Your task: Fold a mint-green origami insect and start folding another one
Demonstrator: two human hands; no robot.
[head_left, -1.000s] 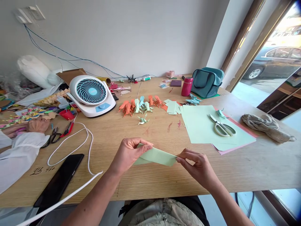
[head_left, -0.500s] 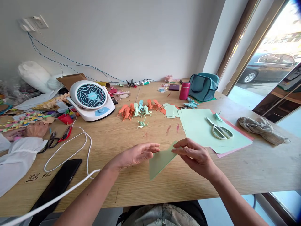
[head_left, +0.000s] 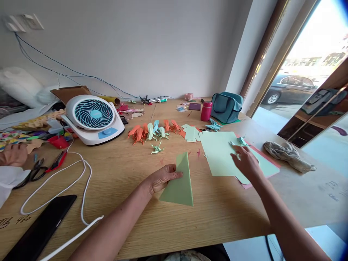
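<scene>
Green paper folded into a pale triangle (head_left: 179, 183) lies flat near the front edge of the wooden table (head_left: 125, 174), pinned at its left side by the left hand (head_left: 160, 177) — thumb on top, a light pinching grip. Keeping that crease pressed flat while the other hand works seems wise. The right hand (head_left: 246, 163) rests spread, unclenched, on the stack of pale green sheets (head_left: 217, 152) toward the right edge — over the spot of the white-handled scissors (head_left: 237, 156), barely visible beneath it.
</scene>
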